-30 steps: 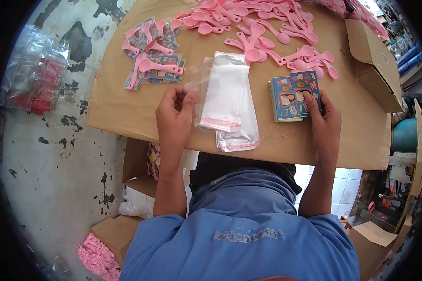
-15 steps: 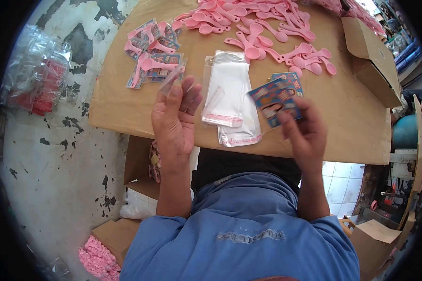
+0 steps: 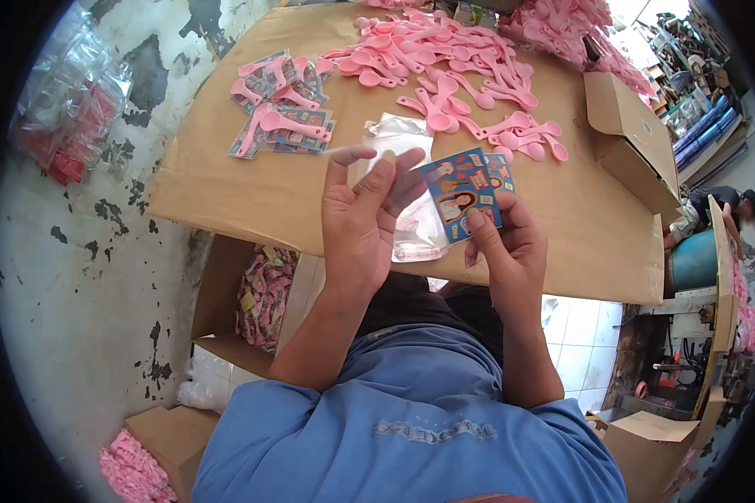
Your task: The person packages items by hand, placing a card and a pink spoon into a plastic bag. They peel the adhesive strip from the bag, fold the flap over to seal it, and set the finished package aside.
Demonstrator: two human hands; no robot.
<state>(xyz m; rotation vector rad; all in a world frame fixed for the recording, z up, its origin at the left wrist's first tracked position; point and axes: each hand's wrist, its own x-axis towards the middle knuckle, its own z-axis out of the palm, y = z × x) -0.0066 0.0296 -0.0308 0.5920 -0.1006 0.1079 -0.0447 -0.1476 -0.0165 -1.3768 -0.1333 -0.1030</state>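
Note:
My left hand (image 3: 361, 222) is raised over the near part of the table, thumb and fingers pinching a small clear plastic bag that barely shows against the background. My right hand (image 3: 512, 243) grips a blue printed card (image 3: 460, 201) between thumb and fingers, its picture side facing up. The card's left edge is close to my left fingertips. Behind it, more blue cards (image 3: 502, 174) lie partly hidden. Beneath my hands is a stack of clear plastic bags (image 3: 419, 239), largely covered by my left hand.
Pink measuring spoons (image 3: 428, 50) are heaped across the far side of the cardboard-covered table (image 3: 260, 197). Bagged spoons with cards (image 3: 285, 126) lie at left. An opened cardboard box (image 3: 633, 138) stands at right. Clear bags hang on the left wall. Another person (image 3: 721, 205) is far right.
My left hand has moved right, towards the card. My right hand has brought the card left and steadied it, so both hands are now close together. The head view has shifted slightly.

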